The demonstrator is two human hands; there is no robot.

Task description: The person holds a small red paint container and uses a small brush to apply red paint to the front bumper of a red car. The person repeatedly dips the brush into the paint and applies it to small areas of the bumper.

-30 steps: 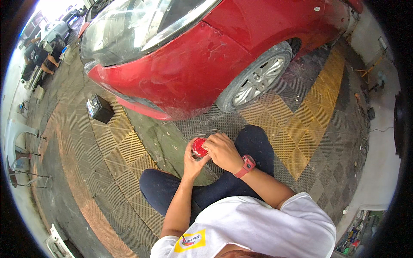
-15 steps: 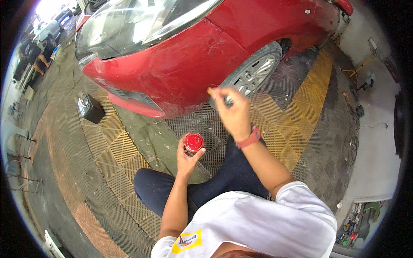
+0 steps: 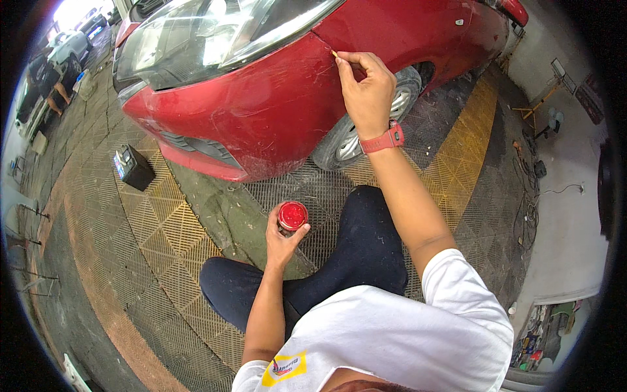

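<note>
A: Where are the hands?

B: The right hand (image 3: 367,88) is raised to the red car's front fender (image 3: 287,98), fingers pinched shut on a thin yellowish stick (image 3: 334,53) whose tip meets the panel just under the headlight (image 3: 215,39) edge. The left hand (image 3: 282,238) is low over the lap, curled closed around a small jar of red paint (image 3: 292,215), its open top facing up.

A: Any room around them?

B: The front wheel (image 3: 356,137) sits right below the right wrist. Floor grating (image 3: 163,228) lies open to the left, out to a black box (image 3: 134,168) well apart from the jar. The bumper's lower edge hangs near the jar, not touching.

A: What differs from half a second ago?

B: The right hand was lower, in front of the wheel; it has gone up to the fender. The jar has hardly moved.
</note>
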